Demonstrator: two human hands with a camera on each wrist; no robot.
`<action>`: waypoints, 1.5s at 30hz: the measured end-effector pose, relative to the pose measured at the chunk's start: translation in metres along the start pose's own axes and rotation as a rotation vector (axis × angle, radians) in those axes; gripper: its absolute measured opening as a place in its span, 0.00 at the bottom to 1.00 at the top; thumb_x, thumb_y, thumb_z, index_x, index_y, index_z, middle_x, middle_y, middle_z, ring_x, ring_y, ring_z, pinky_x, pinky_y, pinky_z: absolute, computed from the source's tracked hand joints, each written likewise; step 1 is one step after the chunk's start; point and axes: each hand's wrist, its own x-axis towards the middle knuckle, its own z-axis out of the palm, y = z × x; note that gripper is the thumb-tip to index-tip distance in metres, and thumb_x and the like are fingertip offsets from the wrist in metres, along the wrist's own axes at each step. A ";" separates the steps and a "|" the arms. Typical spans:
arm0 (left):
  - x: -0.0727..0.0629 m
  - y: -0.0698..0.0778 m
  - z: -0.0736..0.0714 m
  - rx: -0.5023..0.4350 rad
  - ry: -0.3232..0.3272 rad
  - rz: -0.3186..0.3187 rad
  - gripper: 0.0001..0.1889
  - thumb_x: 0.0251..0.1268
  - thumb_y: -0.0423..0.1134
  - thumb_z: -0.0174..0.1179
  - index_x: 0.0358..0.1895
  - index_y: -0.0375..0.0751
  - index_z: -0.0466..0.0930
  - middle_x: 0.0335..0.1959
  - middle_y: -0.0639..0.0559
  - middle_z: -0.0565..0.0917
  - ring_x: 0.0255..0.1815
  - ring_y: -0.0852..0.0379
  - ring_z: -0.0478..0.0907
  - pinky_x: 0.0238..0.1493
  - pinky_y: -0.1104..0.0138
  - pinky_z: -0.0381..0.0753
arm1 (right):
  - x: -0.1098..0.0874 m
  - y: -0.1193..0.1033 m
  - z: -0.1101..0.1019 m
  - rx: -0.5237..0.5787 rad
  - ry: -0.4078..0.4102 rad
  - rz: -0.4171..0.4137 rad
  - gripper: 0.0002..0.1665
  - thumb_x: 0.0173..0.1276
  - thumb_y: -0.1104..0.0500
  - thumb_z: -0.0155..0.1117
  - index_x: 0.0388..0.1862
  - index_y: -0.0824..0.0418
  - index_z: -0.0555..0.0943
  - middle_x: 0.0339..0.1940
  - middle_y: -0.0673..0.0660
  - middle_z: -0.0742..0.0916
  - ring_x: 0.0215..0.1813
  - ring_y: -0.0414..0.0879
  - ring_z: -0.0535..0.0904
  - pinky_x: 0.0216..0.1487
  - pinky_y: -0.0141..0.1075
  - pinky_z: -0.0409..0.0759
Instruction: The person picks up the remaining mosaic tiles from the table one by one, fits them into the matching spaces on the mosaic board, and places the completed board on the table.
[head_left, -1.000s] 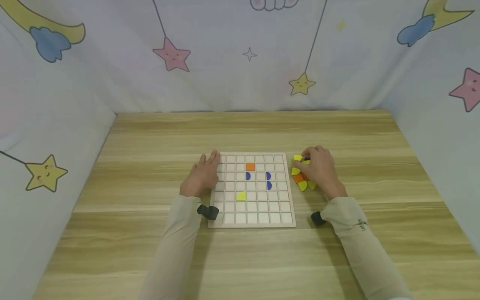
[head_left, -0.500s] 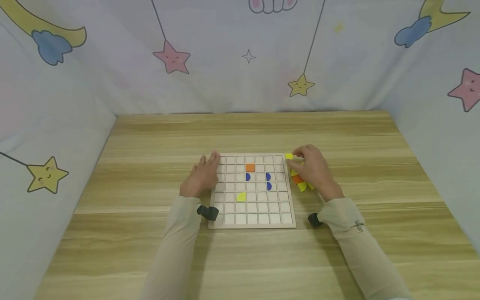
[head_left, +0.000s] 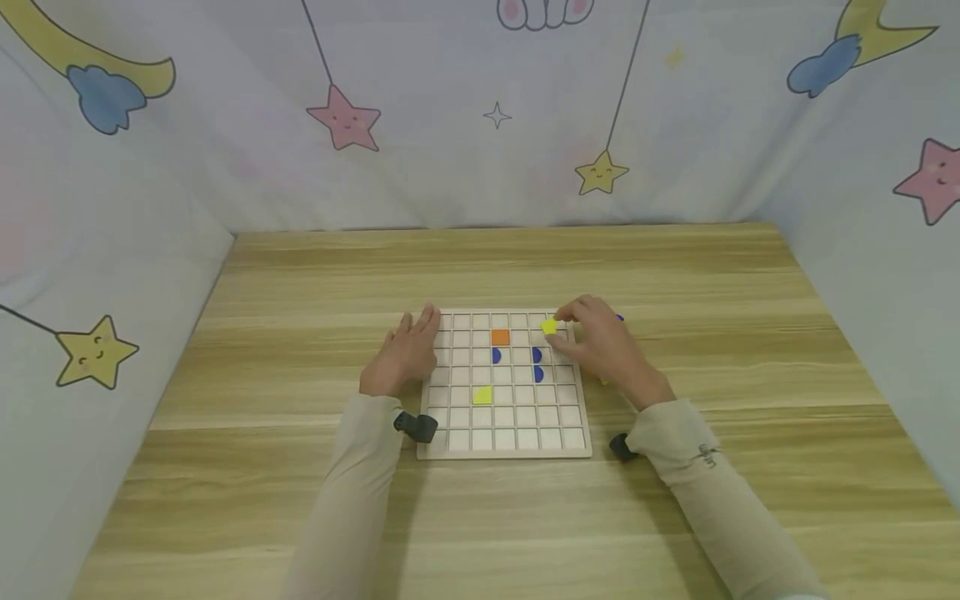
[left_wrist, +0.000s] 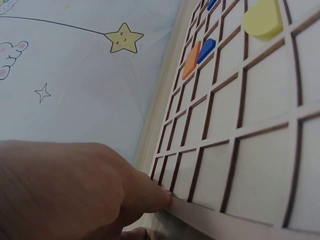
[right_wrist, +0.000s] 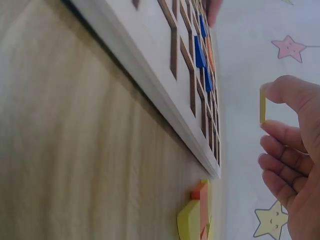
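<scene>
A wooden grid board [head_left: 504, 455] lies flat on the table. My left hand [head_left: 401, 357] rests on its left edge, fingers extended. Between thumb and index finger, my right hand [head_left: 611, 350] pinches a yellow piece [head_left: 549, 326] above the board's far right cells. In the right wrist view this yellow piece [right_wrist: 262, 106] appears edge-on, the other fingers loosely curled. Set in the cells are an orange square [head_left: 500, 337], three blue half-round pieces [head_left: 497, 356] and a yellow piece with one rounded corner [head_left: 482, 395].
Loose yellow [right_wrist: 189, 223] and orange pieces [right_wrist: 199, 192] lie on the table just right of the board, mostly hidden under my right hand in the head view. A blue piece [head_left: 620, 317] peeks out there. Printed white cloth [head_left: 420, 183] surrounds the table's back and sides.
My right hand has picked a yellow piece from the loose pile and carried it left over the board's far right corner. The left hand has stayed on the edge.
</scene>
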 end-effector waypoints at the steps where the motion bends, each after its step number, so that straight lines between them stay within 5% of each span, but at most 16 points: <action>1: 0.000 0.000 0.000 0.002 0.000 0.000 0.35 0.70 0.30 0.36 0.77 0.40 0.33 0.79 0.47 0.34 0.78 0.38 0.29 0.74 0.41 0.39 | 0.000 -0.002 0.001 0.007 -0.002 -0.017 0.22 0.63 0.49 0.65 0.50 0.62 0.80 0.48 0.57 0.81 0.54 0.53 0.73 0.56 0.49 0.73; 28: -0.001 -0.002 0.002 -0.002 0.000 -0.004 0.34 0.72 0.32 0.34 0.77 0.40 0.33 0.79 0.48 0.32 0.78 0.39 0.28 0.74 0.42 0.37 | -0.012 -0.031 0.033 -0.082 -0.198 -0.255 0.15 0.61 0.50 0.65 0.45 0.55 0.82 0.44 0.48 0.81 0.47 0.41 0.74 0.52 0.37 0.77; 45: -0.001 -0.001 0.001 0.008 -0.002 0.000 0.34 0.71 0.31 0.34 0.77 0.40 0.33 0.79 0.47 0.32 0.78 0.38 0.28 0.74 0.41 0.37 | -0.019 -0.041 0.036 -0.128 -0.247 -0.426 0.13 0.64 0.53 0.65 0.46 0.53 0.84 0.47 0.47 0.82 0.52 0.41 0.76 0.58 0.36 0.76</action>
